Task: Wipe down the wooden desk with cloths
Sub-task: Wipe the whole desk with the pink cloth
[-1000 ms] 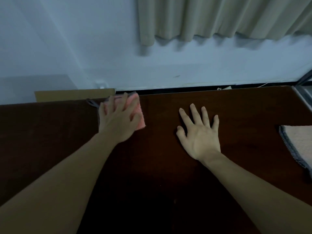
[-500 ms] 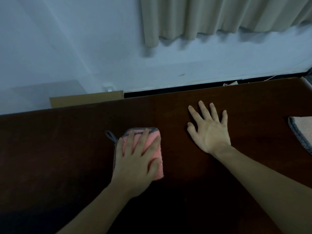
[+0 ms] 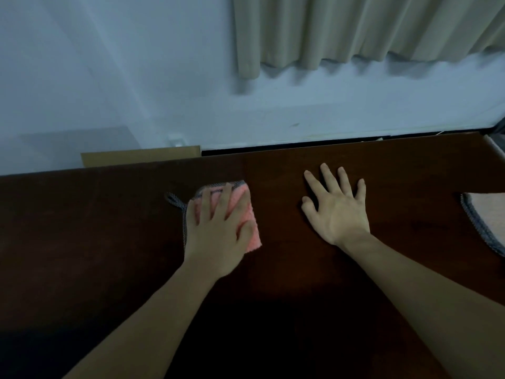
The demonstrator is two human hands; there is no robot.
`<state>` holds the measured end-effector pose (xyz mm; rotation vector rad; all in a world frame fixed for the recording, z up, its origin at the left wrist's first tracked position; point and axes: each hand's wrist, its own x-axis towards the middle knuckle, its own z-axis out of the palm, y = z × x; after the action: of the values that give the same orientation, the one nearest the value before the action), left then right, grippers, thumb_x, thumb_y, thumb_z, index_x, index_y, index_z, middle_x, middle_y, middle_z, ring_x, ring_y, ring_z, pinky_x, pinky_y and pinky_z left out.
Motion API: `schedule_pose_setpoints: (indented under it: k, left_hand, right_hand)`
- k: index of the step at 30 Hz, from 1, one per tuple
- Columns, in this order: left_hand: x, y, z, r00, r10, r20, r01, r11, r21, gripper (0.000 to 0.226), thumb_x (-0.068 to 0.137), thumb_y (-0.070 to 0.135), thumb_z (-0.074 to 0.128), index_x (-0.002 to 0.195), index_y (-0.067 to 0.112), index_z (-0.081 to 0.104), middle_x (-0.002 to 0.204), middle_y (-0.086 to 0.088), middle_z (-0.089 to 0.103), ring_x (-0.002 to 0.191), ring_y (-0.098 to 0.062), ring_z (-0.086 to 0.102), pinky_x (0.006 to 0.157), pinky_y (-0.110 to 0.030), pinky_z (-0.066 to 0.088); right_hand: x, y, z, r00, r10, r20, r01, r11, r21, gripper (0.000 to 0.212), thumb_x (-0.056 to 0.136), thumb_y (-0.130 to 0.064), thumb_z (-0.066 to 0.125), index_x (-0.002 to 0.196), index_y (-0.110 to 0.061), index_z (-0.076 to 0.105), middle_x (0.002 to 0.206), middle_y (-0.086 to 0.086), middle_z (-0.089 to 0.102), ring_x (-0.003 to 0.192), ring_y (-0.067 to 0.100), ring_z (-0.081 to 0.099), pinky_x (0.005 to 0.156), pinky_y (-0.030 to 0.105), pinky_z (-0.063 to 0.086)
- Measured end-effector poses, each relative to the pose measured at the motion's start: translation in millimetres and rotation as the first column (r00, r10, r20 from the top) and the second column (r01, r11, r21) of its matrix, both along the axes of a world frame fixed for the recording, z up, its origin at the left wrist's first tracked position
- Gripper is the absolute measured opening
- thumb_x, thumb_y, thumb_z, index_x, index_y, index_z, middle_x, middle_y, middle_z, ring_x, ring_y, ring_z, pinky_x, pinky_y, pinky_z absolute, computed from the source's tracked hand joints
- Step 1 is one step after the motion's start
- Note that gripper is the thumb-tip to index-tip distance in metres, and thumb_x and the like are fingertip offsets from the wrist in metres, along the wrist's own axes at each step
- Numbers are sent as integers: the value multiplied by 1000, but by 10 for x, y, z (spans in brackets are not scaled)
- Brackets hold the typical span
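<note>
Forearms reach in from the near edge of the dark wooden desk (image 3: 300,310), whose front part lies in deep shadow. Left hand (image 3: 218,231) lies flat on a pink cloth (image 3: 250,225), fingers spread and nearly straight, pressing it against the desk without curling round it. This cloth has a grey stitched border and a small grey loop (image 3: 173,200) sticking out at its far left corner; it sits left of the desk's middle, a little short of the far edge. Right hand (image 3: 337,212) rests palm down on bare wood just beside the cloth, fingers splayed and straight, holding nothing. Toward the right edge of the desk lies a second cloth (image 3: 489,214), pale with a grey border, cut off by the frame so its full shape is hard to judge. Beyond the far edge, at the left, stands what may be a cardboard box (image 3: 140,159). Behind it rises a white wall (image 3: 109,77), with a beige curtain (image 3: 355,28) hanging at the upper right.
</note>
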<state>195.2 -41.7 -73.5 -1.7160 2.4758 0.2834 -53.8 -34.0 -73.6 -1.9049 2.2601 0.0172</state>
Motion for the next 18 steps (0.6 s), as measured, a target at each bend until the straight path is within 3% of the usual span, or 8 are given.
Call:
schedule_pose_setpoints:
  k: [4,7,11,14,18]
  left_hand:
    - [76,544,87,990,-138,-36,141,986,93,69,84,75,-21,148,53,-31,163,10,-33,150,-30,-31,119,-56,-18]
    - [160,657,81,976,-217,-32,219,969,113,72,80,76,-25,148,53,-29,161,14,-37,146,-26,-39,120,-55,-20]
    - [152,335,16,979,-205,-13,206,978,47,65,86,68,-26,150,54,-26,163,12,-32,150,-28,-32,119,-53,-20]
    - [40,-104,-36,990,-130,63,131,991,-20,57,99,60,-6,152,49,-25,166,6,-25,154,-34,-18,120,-54,-12]
    - [-96,-394,-63,1000,-21,16,22,998,-57,57,106,54,11,157,46,-13,170,0,-13,155,-35,-10,122,-59,-4]
  right_hand:
    - [0,-12,4,1000,5,-2,-5,1000,5,63,101,-58,19,161,-41,7,171,-1,-3,156,30,-8,122,63,-2]
    - [-6,-9,2,1000,8,-13,-8,1000,10,63,102,-58,18,161,-40,6,171,0,-4,156,31,-8,122,63,-1]
    - [-9,3,-14,1000,13,-10,-13,1000,5,63,102,-57,19,161,-40,7,171,0,-3,156,31,-8,122,64,-1]
    - [-20,6,-11,1000,9,-6,-9,1000,-2,62,102,-57,20,161,-40,8,171,0,-3,156,31,-8,122,63,-2]
    - [-12,3,-8,1000,14,0,-14,1000,-6,62,103,-57,20,161,-40,8,171,-1,-2,156,31,-8,122,63,-3]
